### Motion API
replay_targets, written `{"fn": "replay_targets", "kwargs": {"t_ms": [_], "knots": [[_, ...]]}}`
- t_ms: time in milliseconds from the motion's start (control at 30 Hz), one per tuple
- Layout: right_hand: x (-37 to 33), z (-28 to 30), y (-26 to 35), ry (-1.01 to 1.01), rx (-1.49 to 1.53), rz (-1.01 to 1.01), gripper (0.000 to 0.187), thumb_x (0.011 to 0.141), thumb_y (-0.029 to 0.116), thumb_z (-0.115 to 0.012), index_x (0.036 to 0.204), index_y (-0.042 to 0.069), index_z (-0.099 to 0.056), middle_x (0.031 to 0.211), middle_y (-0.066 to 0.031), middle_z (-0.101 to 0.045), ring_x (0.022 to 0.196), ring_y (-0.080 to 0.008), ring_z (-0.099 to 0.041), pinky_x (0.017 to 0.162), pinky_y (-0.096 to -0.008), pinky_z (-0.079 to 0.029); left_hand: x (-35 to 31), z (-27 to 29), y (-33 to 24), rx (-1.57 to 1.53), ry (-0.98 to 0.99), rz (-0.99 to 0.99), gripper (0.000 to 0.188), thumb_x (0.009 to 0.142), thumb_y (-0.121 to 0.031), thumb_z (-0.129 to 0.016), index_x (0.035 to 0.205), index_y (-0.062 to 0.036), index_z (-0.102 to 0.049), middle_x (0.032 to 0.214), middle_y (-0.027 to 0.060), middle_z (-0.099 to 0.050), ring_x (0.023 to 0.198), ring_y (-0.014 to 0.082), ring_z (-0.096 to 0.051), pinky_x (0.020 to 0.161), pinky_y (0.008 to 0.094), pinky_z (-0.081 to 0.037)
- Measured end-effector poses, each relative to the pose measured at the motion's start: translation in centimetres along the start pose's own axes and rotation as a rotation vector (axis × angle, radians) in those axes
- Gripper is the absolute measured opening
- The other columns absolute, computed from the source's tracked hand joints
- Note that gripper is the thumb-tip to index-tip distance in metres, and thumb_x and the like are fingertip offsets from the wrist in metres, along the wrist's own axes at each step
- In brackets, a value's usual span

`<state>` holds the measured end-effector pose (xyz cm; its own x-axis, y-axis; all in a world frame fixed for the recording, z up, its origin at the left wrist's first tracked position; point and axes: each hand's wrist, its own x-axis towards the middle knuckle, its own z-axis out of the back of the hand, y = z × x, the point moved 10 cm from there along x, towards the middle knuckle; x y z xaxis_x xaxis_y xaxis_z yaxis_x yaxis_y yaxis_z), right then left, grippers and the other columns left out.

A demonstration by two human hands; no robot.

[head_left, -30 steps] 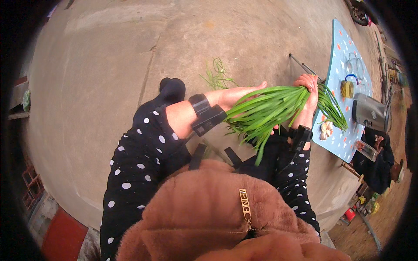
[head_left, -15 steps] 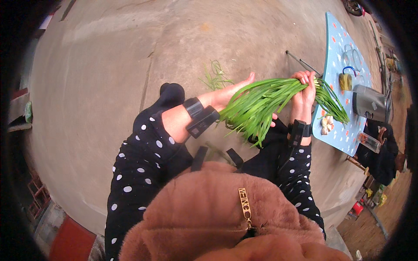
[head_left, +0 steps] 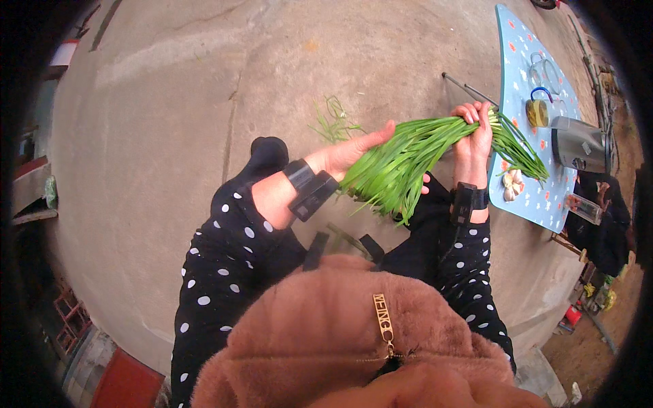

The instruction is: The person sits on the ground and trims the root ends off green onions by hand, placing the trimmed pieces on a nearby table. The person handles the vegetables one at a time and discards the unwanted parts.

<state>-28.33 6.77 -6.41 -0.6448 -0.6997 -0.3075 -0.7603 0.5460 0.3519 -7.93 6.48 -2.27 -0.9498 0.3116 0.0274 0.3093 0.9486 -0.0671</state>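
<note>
Chives [head_left: 408, 160], a long bundle of flat green leaves, are lying across both of the person's hands above their lap. The right hand [head_left: 474, 136] is closing its fingers around the bundle near one end, gripping it firmly, with the leaves beyond the fist fanning out over the near edge of a low table [head_left: 517, 61]. The left hand [head_left: 354, 151] is lying flat and open under the other end, palm up, supporting the loose leaf tips, which are drooping past it toward the knees. A dark band is sitting on each wrist, and both sleeves are black with white dots, the left one pushed up the forearm.

Just beyond the left hand, a few stray green leaves [head_left: 333, 122] are lying on the bare concrete ground [head_left: 156, 122]. A thin dark rod [head_left: 469, 90] is resting on the ground near the table's left edge.

The table is covered with a pale blue cloth dotted with small red shapes. Near its front edge, just beside the right hand, a few pale garlic bulbs [head_left: 511, 185] are sitting. Farther along the right edge, a metal kettle [head_left: 578, 143] is standing, with a small jar [head_left: 537, 112] of yellowish contents near it toward the middle, and a clear glass vessel [head_left: 544, 68] toward the far end.

A fuzzy pinkish-brown collar [head_left: 326, 319] is filling the bottom of the view.
</note>
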Motion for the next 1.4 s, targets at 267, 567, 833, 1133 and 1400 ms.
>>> {"fn": "replay_targets", "kwargs": {"t_ms": [267, 567, 833, 1133, 1400], "knots": [[-0.4, -1.1, -0.3, 0.083, 0.050, -0.097, 0.026, 0.095, 0.026, -0.057, 0.083, 0.004, -0.049, 0.061, 0.0019, -0.036, 0.056, -0.0087, -0.036, 0.061, -0.0206, -0.041, -0.3, 1.5, 1.2, 0.154, -0.140, 0.121, 0.051, 0.096, -0.027, -0.054, 0.137, -0.0019, -0.039, 0.130, 0.0181, -0.053, 0.113, 0.0260, -0.058, 0.097, 0.0393, -0.049], [-2.7, -2.6, -3.1, 0.124, -0.349, -0.114, 0.028, 0.097, 0.035, -0.053, 0.084, 0.011, -0.048, 0.065, 0.0049, -0.035, 0.058, -0.0083, -0.035, 0.062, -0.0246, -0.039, -3.0, 3.8, -7.3, 1.939, -0.864, 0.004, 0.098, 0.070, -0.044, -0.078, 0.143, 0.0022, -0.030, 0.144, 0.0194, -0.040, 0.134, 0.0247, -0.037, 0.109, 0.0365, -0.031], [-5.7, -3.0, -6.4, 0.056, -0.725, -0.162, 0.032, 0.097, 0.035, -0.054, 0.080, 0.009, -0.049, 0.061, 0.0042, -0.036, 0.052, -0.0086, -0.039, 0.056, -0.0270, -0.044, -3.0, 0.6, -8.6, 1.315, -0.499, -0.391, 0.069, 0.077, -0.009, -0.060, 0.142, -0.0005, -0.036, 0.140, 0.0159, -0.046, 0.133, 0.0256, -0.039, 0.113, 0.0366, -0.026], [-7.4, -3.8, -9.3, 0.112, -0.999, -0.118, 0.034, 0.094, 0.038, -0.057, 0.077, 0.010, -0.058, 0.066, 0.0030, -0.053, 0.057, -0.0072, -0.048, 0.054, -0.0243, -0.041, -0.4, 2.7, -5.1, 0.872, -0.512, -0.301, 0.086, 0.077, -0.016, -0.077, 0.147, -0.0083, -0.026, 0.136, 0.0079, -0.044, 0.125, 0.0183, -0.045, 0.104, 0.0338, -0.038], [-8.0, -5.5, -9.6, 0.273, -1.044, -0.090, 0.031, 0.095, 0.034, -0.055, 0.083, 0.006, -0.061, 0.072, 0.0031, -0.056, 0.068, -0.0079, -0.050, 0.064, -0.0252, -0.043, 0.5, 3.7, -3.9, 0.717, -0.479, -0.242, 0.083, 0.077, -0.031, -0.078, 0.142, -0.0077, -0.031, 0.134, 0.0107, -0.048, 0.121, 0.0225, -0.050, 0.103, 0.0370, -0.039]]}}
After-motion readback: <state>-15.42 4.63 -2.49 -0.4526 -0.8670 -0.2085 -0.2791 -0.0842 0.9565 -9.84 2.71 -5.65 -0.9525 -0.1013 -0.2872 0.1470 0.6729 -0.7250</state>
